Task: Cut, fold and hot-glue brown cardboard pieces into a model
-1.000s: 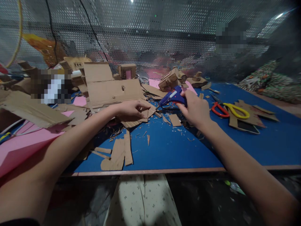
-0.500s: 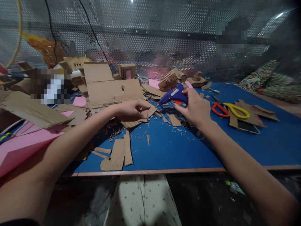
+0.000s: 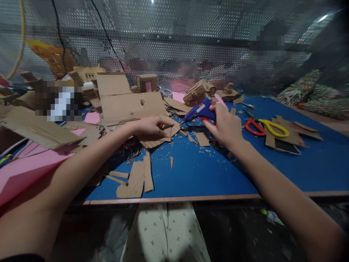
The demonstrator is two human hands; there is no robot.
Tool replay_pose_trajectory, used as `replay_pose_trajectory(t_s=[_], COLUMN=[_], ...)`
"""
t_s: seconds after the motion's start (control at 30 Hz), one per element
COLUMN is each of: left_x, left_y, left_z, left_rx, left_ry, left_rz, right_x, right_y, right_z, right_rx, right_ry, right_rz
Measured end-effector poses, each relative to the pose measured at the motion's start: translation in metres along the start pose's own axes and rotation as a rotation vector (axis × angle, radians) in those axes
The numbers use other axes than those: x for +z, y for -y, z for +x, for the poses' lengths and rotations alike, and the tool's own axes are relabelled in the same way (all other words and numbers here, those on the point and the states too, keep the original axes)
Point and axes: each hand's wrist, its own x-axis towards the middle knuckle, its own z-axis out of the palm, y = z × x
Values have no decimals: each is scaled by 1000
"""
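Note:
My right hand (image 3: 226,125) is wrapped round the handle of a blue hot glue gun (image 3: 197,110). The gun's nozzle points left and down, at the right edge of a small piece of cardboard (image 3: 176,127). My left hand (image 3: 154,127) grips that piece from the left, thumb and fingers at its surface. Part of the piece is hidden under the hand. Cardboard scraps and shreds lie on the blue tabletop (image 3: 188,171) below, among them a narrow strip (image 3: 148,174) and a wider cut piece (image 3: 135,180).
A large cardboard panel (image 3: 131,103) stands behind my left hand. Scissors with red and yellow handles (image 3: 272,128) rest on cardboard and a dark phone-like slab (image 3: 286,147) at right. Behind are small cardboard models (image 3: 196,91). Pink sheets (image 3: 35,160) lie at left.
The glue gun and my right hand have shifted slightly left, with the nozzle closer to the cardboard's edge. My left hand has barely moved.

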Motion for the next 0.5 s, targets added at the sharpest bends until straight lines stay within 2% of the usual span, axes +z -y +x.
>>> replay_pose_trajectory(t_s=[0.5], left_x=[1], left_y=[-6], left_z=[0], left_rx=[-41], left_ry=[-2], left_rz=[-1], right_x=[0], right_y=[0], right_z=[-1], right_rx=[-13], right_ry=[14], right_rz=[21])
